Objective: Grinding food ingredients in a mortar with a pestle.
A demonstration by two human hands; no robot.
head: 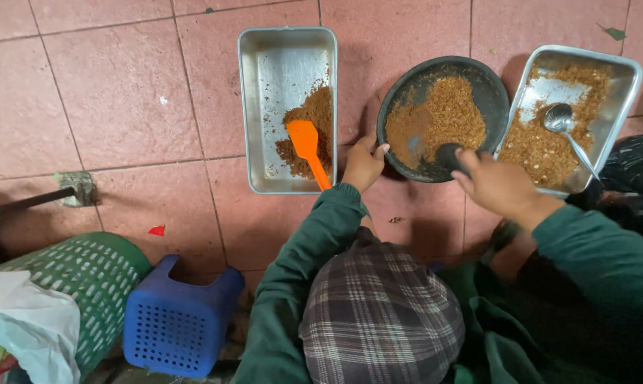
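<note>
Shiny metal trays, matt dark stone mortar, glossy orange plastic spatula.

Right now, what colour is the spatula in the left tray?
Orange, clearest in the head view: spatula.

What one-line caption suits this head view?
Left hand steadies a dark bowl of brown crumbs; right hand grips a pestle.

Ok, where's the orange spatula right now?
In the head view, the orange spatula lies in the left metal tray, on brown crumbs, just left of the left hand.
</note>
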